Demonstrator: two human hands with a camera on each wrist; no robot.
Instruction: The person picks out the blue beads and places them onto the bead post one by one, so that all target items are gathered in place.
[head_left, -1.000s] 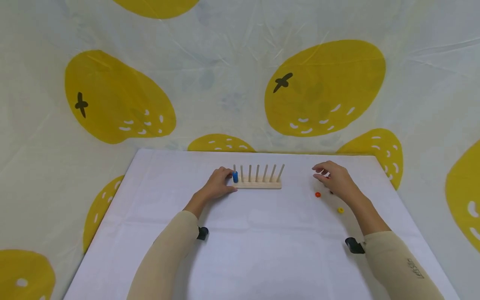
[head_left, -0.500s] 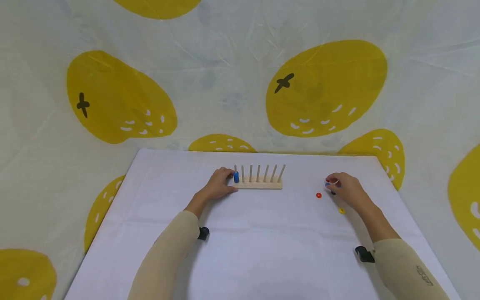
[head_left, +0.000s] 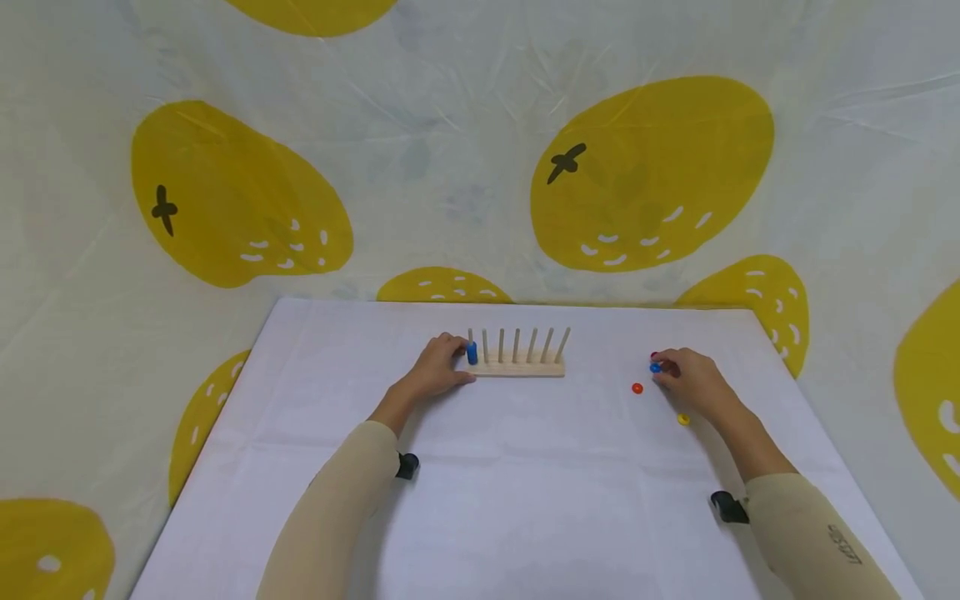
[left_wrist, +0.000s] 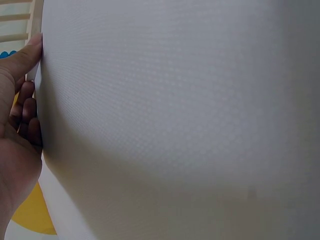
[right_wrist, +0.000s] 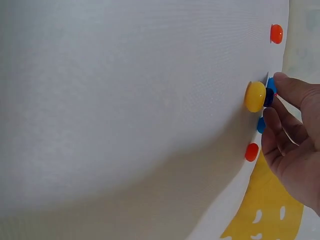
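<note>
A wooden peg rack (head_left: 525,369) stands near the back of the table, with a row of upright pegs. Blue beads (head_left: 472,355) are stacked on its leftmost peg. My left hand (head_left: 437,367) holds the rack's left end, thumb against the front edge of the base (left_wrist: 35,22). Over to the right, my right hand (head_left: 699,385) pinches a blue ring-shaped bead (head_left: 656,367) at the fingertips, low over the table. Close by in the right wrist view are a dark blue bead (right_wrist: 269,97) and a yellow bead (right_wrist: 255,97); the fingers partly hide what lies behind them.
An orange-red bead (head_left: 637,388) lies left of my right hand, and a yellow bead (head_left: 683,419) nearer the front. Another red bead (head_left: 654,356) sits just beyond the fingertips. A patterned cloth (head_left: 450,167) hangs behind the white table (head_left: 510,500).
My right hand has come down and to the right onto the beads, and its fingers have closed on a blue one. The left hand stays at the rack.
</note>
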